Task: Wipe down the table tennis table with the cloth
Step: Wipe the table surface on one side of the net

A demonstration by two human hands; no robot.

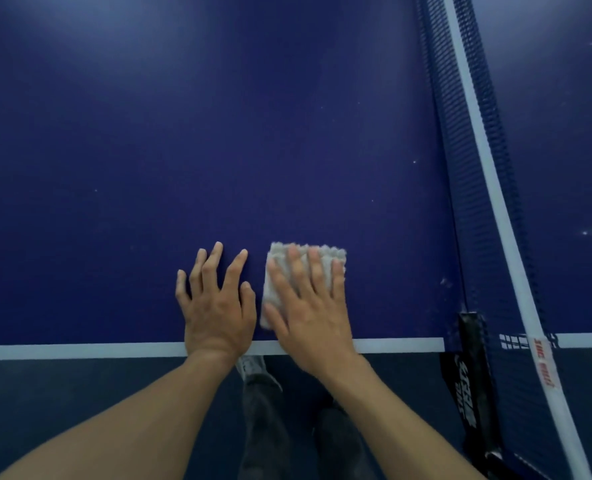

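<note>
The right hand (308,313) presses the cloth (277,259) flat with straight fingers (313,268) near the desk (218,133) edge, the left hand (214,306) lies spread and empty beside it, and specks (445,281) by the net (467,168) suggest much is left.

The floor (79,386) fills the bottom strip of the frame, a dark slate blue-grey, matte and even in tone, and shows again low at the right edge. The light is dim and cool: a soft pale sheen spreads across the upper left of the frame, with no hard shadows. At the right a net (464,168) with a white top band (488,168) runs from top to bottom, held by a black clamp post (467,393) bearing white lettering
</note>
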